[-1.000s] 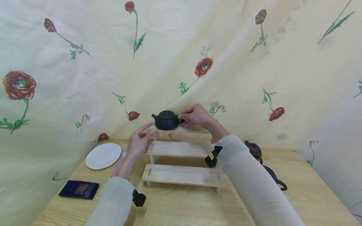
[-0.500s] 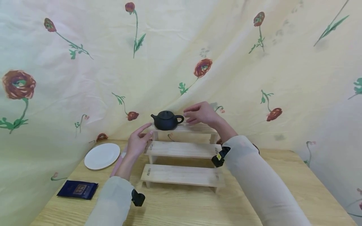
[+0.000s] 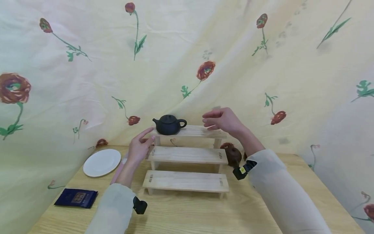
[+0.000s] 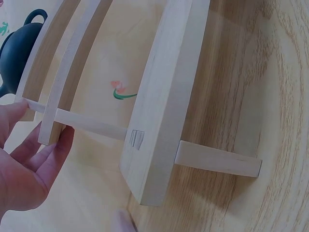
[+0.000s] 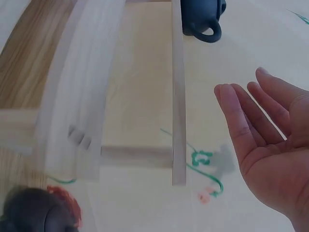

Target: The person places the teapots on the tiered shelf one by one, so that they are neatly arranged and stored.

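Note:
A black teapot (image 3: 168, 125) stands upright on the left end of the top tier of a pale wooden three-step stand (image 3: 187, 154). My left hand (image 3: 138, 148) is at the stand's left side, its fingertips touching the ends of the upper tiers; the left wrist view shows these fingers (image 4: 58, 154) loosely bent. To the right of the teapot, my right hand (image 3: 223, 122) hangs over the right end of the top tier, holding nothing. The right wrist view shows its fingers (image 5: 236, 113) relaxed, apart from the teapot handle (image 5: 210, 35).
A dark brown teapot (image 3: 233, 156) stands right of the stand, partly behind my right arm. On the left of the wooden table (image 3: 187, 217) lie a white plate (image 3: 102, 162) and a dark blue packet (image 3: 76, 198). A flowered cloth (image 3: 163, 58) hangs behind.
My right hand has let go of the black teapot's handle and moved away to the right. The teapot stays on the top tier. My left hand keeps its place at the stand.

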